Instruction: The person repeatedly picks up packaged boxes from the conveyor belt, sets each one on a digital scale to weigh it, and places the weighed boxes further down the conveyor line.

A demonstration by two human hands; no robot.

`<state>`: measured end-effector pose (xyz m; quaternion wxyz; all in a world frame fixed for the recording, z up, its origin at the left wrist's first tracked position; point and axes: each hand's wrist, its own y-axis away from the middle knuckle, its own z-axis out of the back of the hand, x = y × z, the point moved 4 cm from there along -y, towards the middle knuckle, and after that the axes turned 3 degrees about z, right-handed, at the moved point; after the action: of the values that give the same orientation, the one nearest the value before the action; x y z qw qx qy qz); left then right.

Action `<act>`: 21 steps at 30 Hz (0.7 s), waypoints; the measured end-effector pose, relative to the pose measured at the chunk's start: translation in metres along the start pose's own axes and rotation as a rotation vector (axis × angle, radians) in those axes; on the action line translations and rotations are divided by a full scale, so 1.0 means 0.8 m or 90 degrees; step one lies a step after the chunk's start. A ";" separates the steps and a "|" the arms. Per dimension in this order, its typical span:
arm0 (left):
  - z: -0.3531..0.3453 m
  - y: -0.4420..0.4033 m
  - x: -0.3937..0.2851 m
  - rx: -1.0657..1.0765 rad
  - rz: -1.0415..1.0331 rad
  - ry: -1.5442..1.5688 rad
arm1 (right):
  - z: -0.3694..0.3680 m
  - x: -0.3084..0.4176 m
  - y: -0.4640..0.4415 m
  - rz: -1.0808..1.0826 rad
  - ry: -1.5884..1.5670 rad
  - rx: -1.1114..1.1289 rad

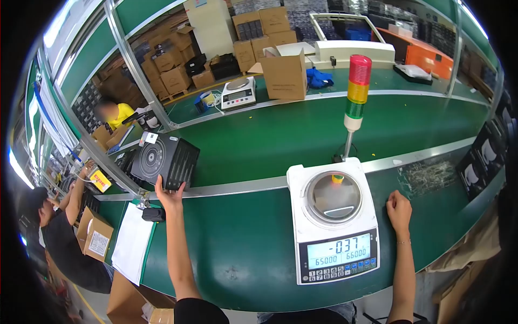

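My left hand reaches forward, its fingers at the near lower edge of a black box with a round printed pattern, at the left end of the belt. Whether the fingers grip the box or only touch it is unclear. Curled on the green table, my right hand rests to the right of a white scale, with no object visible in it. The scale has a round metal plate and a lit display reading -0.37. Behind the scale rises a red, yellow and green signal light.
Papers and a small black device lie at left. Stacked black boxes stand at right. A second scale and a carton sit beyond the belt. A co-worker works at far left, another person behind.
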<state>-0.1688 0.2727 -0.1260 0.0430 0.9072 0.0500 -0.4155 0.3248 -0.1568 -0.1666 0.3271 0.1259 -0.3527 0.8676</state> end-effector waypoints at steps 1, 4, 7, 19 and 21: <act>-0.010 0.023 -0.006 0.053 0.024 0.006 | 0.001 0.000 0.000 -0.007 -0.003 0.006; -0.067 0.124 -0.021 0.194 0.118 0.045 | 0.002 0.003 -0.001 -0.020 -0.016 0.013; -0.116 0.209 -0.019 0.298 0.273 0.127 | 0.004 0.000 0.002 -0.024 -0.028 0.020; -0.240 0.350 0.037 0.485 0.664 -0.037 | 0.010 -0.002 0.001 -0.041 -0.098 0.030; -0.253 0.354 0.045 0.546 0.657 -0.105 | 0.010 -0.003 0.000 -0.035 -0.095 0.027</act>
<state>0.0422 0.0184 -0.0112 -0.1243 0.7168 -0.5625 -0.3929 0.3266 -0.1636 -0.1622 0.3208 0.2071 -0.3537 0.8538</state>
